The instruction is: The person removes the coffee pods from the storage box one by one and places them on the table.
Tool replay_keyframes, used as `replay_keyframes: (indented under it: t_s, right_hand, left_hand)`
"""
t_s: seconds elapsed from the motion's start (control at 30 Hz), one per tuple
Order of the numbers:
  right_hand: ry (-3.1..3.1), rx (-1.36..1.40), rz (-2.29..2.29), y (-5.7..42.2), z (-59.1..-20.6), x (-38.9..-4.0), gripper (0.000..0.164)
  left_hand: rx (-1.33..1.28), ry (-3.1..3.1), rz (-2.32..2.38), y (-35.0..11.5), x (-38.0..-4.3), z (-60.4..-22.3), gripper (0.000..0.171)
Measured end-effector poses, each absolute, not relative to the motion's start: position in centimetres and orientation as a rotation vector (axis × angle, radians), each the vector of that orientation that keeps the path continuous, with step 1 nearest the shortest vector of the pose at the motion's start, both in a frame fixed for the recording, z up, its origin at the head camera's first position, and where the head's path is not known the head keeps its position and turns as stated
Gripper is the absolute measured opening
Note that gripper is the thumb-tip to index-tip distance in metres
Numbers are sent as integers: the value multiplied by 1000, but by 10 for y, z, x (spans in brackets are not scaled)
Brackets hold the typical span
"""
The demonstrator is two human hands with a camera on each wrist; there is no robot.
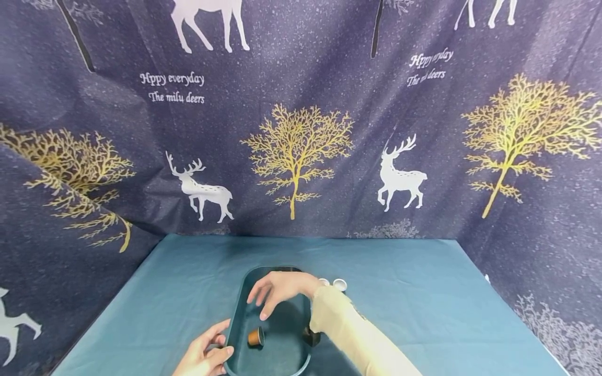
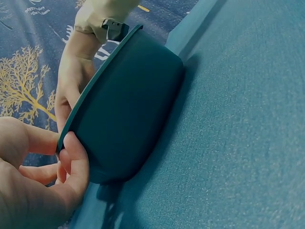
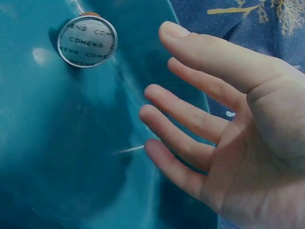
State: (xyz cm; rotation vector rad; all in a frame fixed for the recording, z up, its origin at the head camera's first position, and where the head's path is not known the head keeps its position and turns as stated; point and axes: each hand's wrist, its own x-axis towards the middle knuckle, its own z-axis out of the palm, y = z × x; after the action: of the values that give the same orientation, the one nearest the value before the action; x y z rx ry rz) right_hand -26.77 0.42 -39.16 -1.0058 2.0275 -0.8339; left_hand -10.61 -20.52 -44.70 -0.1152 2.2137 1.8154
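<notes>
A deep teal plastic basin [image 1: 287, 365] stands on the cloth-covered table, its outer wall filling the middle of the left wrist view. My left hand [image 1: 204, 352] pinches the basin's left rim, thumb on one side and fingers on the other. Inside, an orange-brown coffee capsule [image 1: 255, 337] lies on its side. The right wrist view shows the capsule's silver foil lid [image 3: 87, 42], printed with repeated lettering. Over the basin hangs my right hand [image 1: 278, 290], fingers spread and loosely bent, holding nothing. The capsule is a little way off from its fingertips.
Two small white round things [image 1: 339, 284] sit on the table beyond the basin's right side, one partly behind my right sleeve [image 1: 352, 334]. A black device [image 2: 115, 29] is strapped at the right wrist. A dark blue curtain [image 1: 301, 78] with deer and trees hangs behind the teal tablecloth [image 1: 423, 297].
</notes>
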Motion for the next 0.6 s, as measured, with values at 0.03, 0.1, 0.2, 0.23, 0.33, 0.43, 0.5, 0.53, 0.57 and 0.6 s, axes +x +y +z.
replay_keyframes:
  t_s: [0.03,0.1,0.2,0.23,0.33,0.43,0.5,0.53,0.57,0.6]
  right_hand:
    - [2023,-1005,-818,3,-392,-267,43]
    - [2004,-1002,-787,1,-394,-265,42]
    - [1970,-999,-740,-4,-395,-263,41]
    - [1962,-992,-725,-5,-396,-262,40]
    - [1941,-977,-699,-10,-399,-260,36]
    - [1924,-962,-686,-13,-402,-258,36]
    - [1919,-949,-681,-14,-403,-257,35]
    - [1923,-946,-678,-14,-403,-256,34]
    - [1925,-940,-671,-15,-403,-255,33]
    - [1934,-937,-665,-15,-403,-255,31]
  left_hand:
    - [-110,2214,1815,-205,-106,-447,72]
    - [-108,2217,1811,-205,-106,-446,72]
    - [-102,2222,1809,-205,-105,-446,72]
    - [-100,2222,1809,-205,-105,-446,72]
    - [-82,2213,1819,-206,-105,-447,73]
    - [-66,2204,1829,-206,-104,-447,73]
    - [-63,2196,1834,-207,-104,-447,73]
    - [-65,2193,1835,-207,-104,-447,74]
    - [-69,2190,1836,-207,-104,-447,74]
    - [-73,2189,1836,-207,-104,-447,74]
